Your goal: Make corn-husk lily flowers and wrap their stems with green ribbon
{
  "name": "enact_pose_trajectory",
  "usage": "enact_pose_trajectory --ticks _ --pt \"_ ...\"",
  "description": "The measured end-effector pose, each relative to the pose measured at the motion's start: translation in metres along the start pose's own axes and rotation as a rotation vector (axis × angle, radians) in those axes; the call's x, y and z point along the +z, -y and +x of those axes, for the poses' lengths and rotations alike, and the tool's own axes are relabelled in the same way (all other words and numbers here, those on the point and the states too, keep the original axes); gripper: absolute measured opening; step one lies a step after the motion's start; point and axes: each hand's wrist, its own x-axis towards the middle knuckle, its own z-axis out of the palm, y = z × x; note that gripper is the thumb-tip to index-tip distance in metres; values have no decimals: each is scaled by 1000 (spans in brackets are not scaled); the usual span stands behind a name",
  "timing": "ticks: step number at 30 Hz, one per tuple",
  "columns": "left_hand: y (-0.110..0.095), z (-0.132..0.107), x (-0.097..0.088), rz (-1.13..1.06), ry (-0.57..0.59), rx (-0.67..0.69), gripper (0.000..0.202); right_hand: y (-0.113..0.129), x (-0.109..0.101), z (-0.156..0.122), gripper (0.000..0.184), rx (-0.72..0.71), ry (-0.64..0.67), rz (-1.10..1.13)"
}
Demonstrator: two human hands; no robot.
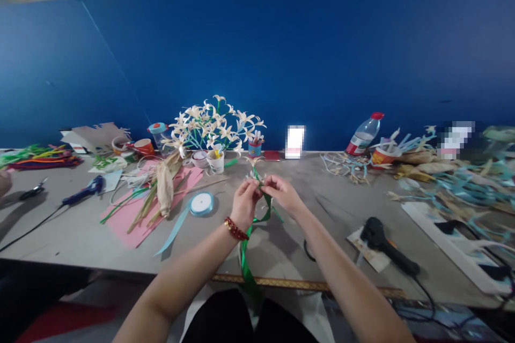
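Over the middle of the grey table [322,209], my left hand [244,202] and my right hand [281,191] meet, both pinched on the stem of a small cream paper flower [254,167]. A green ribbon [248,257] winds around that stem between my fingers and trails down over the table's front edge. A red bead bracelet circles my left wrist. A roll of pale blue ribbon [201,203] lies just left of my left hand.
A bouquet of cream flowers [213,126] stands at the back. Corn husks [164,187] lie on pink paper [132,220]. A blue glue gun [82,192] and scissors [32,190] sit left, a black glue gun [386,249] right. A water bottle [364,134] leans behind.
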Motion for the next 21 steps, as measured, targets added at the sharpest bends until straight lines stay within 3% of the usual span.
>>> enact_pose_trajectory --ticks 6,10,14,21 --pt "3 25 16 -33 -63 -119 17 -2 -11 16 16 54 -69 -31" --pt "11 22 25 -58 -86 -167 18 5 -26 19 15 121 -31 -47" --pt "18 1 13 -62 -96 -179 20 1 -25 4 15 189 58 -40" --pt "17 -12 -19 -16 -121 -129 29 -28 6 -12 16 146 75 7"
